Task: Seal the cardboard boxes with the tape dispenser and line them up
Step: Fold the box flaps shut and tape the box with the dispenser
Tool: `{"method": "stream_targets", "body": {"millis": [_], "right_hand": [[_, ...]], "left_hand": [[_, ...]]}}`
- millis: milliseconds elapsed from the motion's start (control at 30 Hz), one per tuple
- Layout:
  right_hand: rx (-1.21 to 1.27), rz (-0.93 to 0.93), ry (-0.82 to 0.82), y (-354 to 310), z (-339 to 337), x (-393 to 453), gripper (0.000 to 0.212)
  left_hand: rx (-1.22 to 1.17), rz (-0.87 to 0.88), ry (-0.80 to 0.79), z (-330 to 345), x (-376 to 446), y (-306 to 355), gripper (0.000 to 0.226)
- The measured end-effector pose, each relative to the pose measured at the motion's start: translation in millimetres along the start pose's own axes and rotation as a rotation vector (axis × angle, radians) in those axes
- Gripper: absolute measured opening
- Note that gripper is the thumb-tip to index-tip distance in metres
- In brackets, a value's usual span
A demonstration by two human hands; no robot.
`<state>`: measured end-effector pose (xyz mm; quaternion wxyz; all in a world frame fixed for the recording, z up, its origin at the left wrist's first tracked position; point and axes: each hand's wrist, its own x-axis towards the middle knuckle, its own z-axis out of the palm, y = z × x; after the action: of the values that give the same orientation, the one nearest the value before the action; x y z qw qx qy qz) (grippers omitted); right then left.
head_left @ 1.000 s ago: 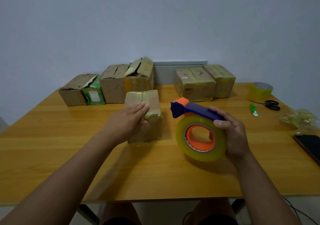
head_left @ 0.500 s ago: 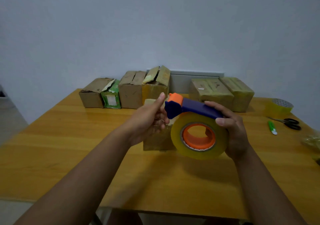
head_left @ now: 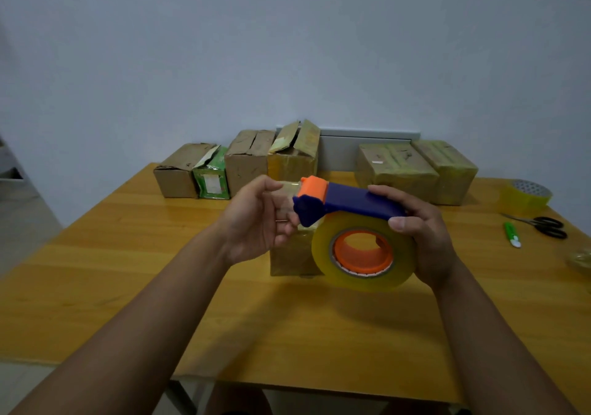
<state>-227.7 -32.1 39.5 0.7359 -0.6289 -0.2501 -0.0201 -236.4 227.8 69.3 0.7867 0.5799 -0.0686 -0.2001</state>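
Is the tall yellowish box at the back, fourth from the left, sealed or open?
Open. The yellowish box has both top flaps standing up with a gap between them.

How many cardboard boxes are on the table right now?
7. Four stand in a row at the back left, two at the back right, and one in the middle, partly hidden behind the hands.

Dispenser (head_left: 348,203) has a blue handle with an orange tip and orange core, and its tape roll (head_left: 364,254) is see-through yellow. Boxes (head_left: 246,162) are plain brown, one (head_left: 211,176) is green with a white label. Table (head_left: 128,254) is honey-yellow wood grain. Spare roll (head_left: 524,197) is yellow too, scissors (head_left: 543,224) black, marker (head_left: 511,234) green.
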Motion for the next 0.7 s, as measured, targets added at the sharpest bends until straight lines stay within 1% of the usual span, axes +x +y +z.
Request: {"method": "stream_targets", "body": {"millis": [33, 133, 267, 333, 533, 700], "right_hand": [[-0.021, 0.0, -0.01, 0, 0, 0, 0.05], [-0.085, 0.008, -0.025, 0, -2, -1, 0.05], [-0.123, 0.024, -0.04, 2, -5, -4, 0.049], [-0.164, 0.032, -0.056, 2, -6, -6, 0.049], [-0.295, 0.115, -0.109, -6, -14, -6, 0.053], [-0.412, 0.151, -0.122, -4, -21, -8, 0.058]], "left_hand": [[0.042, -0.017, 0.013, 0, 0, 2, 0.038], [0.174, -0.069, 0.073, 0, 0, 3, 0.027], [0.256, -0.122, 0.115, -3, 1, 1, 0.019], [0.28, -0.123, 0.136, -1, 3, -1, 0.021], [0.205, -0.127, 0.223, 8, 7, -6, 0.026], [0.148, -0.144, 0.235, 14, 10, -12, 0.026]]}}
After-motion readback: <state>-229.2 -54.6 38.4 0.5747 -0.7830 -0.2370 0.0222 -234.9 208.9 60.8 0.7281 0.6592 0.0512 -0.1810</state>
